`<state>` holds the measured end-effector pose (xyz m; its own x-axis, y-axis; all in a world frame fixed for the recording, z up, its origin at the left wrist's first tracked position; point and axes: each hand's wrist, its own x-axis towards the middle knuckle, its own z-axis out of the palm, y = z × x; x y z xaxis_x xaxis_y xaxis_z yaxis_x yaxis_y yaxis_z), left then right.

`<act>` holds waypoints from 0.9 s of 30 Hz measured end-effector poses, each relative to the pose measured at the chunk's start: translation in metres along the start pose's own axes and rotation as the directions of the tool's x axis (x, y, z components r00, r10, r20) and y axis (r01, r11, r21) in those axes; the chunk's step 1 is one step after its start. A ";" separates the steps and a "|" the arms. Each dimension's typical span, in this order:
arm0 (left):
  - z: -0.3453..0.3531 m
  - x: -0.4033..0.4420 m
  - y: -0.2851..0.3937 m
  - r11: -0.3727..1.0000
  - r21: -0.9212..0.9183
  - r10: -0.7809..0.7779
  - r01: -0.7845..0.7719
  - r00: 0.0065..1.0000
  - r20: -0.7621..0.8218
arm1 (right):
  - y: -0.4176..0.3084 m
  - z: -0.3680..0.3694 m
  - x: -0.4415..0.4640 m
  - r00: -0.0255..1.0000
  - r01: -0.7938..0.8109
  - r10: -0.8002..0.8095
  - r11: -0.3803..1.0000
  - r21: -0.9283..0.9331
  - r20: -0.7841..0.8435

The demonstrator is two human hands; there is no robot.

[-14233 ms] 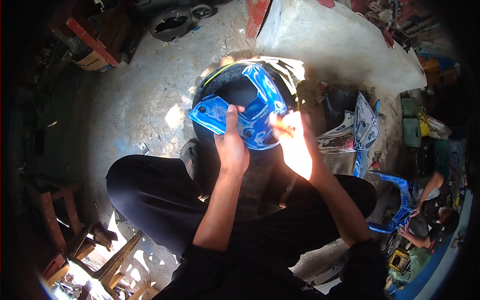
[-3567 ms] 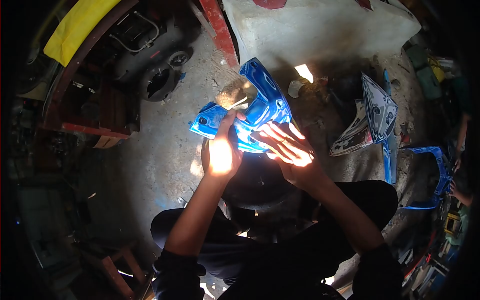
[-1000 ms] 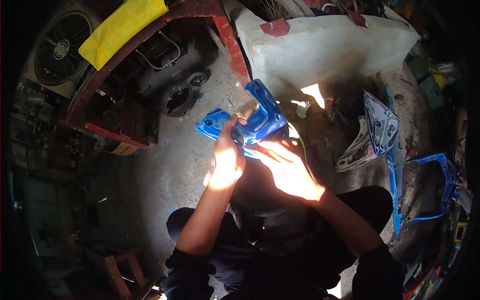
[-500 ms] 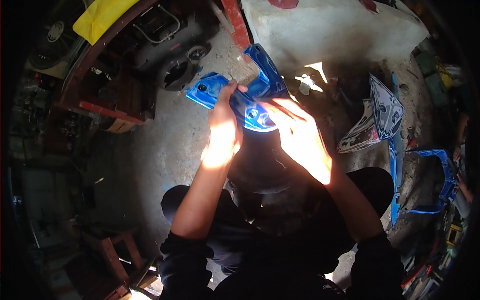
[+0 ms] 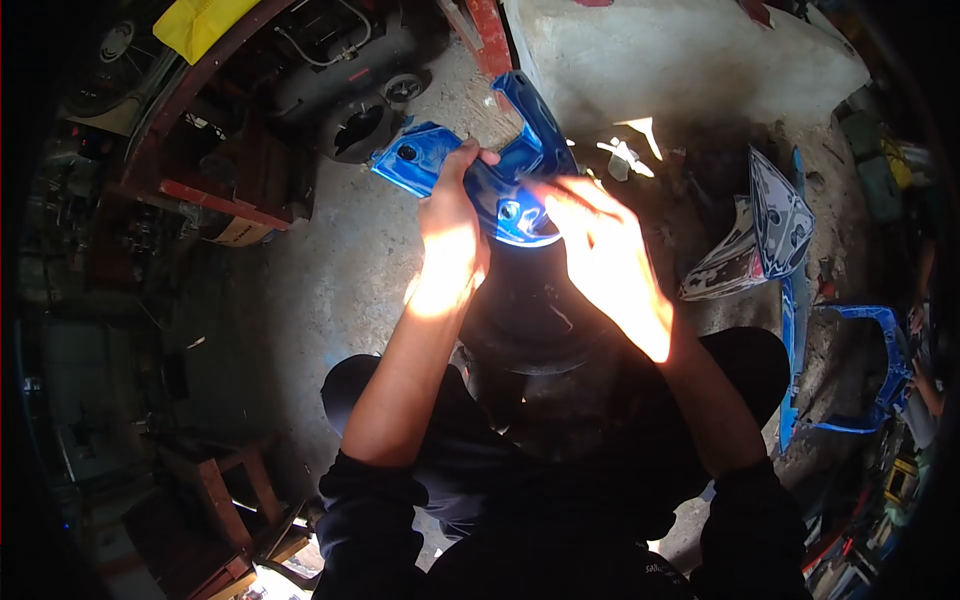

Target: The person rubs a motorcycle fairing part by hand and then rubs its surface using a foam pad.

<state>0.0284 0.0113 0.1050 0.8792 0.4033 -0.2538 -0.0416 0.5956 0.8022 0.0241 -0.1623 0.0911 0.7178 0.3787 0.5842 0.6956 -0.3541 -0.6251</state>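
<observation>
A glossy blue plastic body panel [image 5: 545, 150], angular with two arms and round holes, is held up in front of me. My left hand [image 5: 450, 215] grips it near the middle, thumb over its face. My right hand [image 5: 610, 245] is at its lower right part, fingers bent and together against the surface near a hole. Bright sunlight washes out much of that hand, and I cannot see whether anything is between its fingers. Below the panel is a dark round object [image 5: 535, 315] between my knees.
On the floor to the right lie patterned white-and-black panels [image 5: 780, 215], a long blue strip [image 5: 788, 370] and a blue frame-like piece [image 5: 888, 360]. Another person's hand [image 5: 928, 385] shows at the right edge. A red-edged bench [image 5: 225, 210] stands left, a wooden stool [image 5: 225, 500] lower left.
The panel and both hands have shifted slightly upward in view. My right hand's fingers have moved a little right along the panel and look more bent.
</observation>
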 end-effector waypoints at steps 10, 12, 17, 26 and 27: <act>0.005 -0.005 0.005 0.998 -0.061 -0.002 0.003 1.000 0.030 | -0.015 -0.001 -0.008 0.995 0.089 -0.089 0.996 -0.009 0.039; 0.006 -0.008 0.001 0.996 -0.083 -0.035 0.039 0.998 0.048 | 0.000 -0.006 -0.004 0.995 0.075 -0.079 0.995 -0.063 -0.056; 0.006 -0.003 0.000 0.997 -0.074 0.026 -0.025 1.000 0.011 | -0.012 -0.003 -0.012 0.996 0.058 -0.054 0.996 -0.066 0.069; 0.011 -0.009 0.001 0.997 -0.071 -0.018 0.016 1.000 -0.025 | 0.002 0.005 -0.014 0.997 0.063 -0.058 0.992 0.107 -0.051; 0.012 -0.010 -0.001 0.998 -0.069 -0.012 0.011 1.000 -0.006 | 0.000 -0.002 -0.008 0.999 0.035 -0.036 0.999 -0.023 -0.039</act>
<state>0.0251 -0.0016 0.1132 0.8765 0.4008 -0.2666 -0.0646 0.6467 0.7600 0.0181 -0.1667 0.0875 0.6929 0.3575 0.6261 0.7209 -0.3603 -0.5920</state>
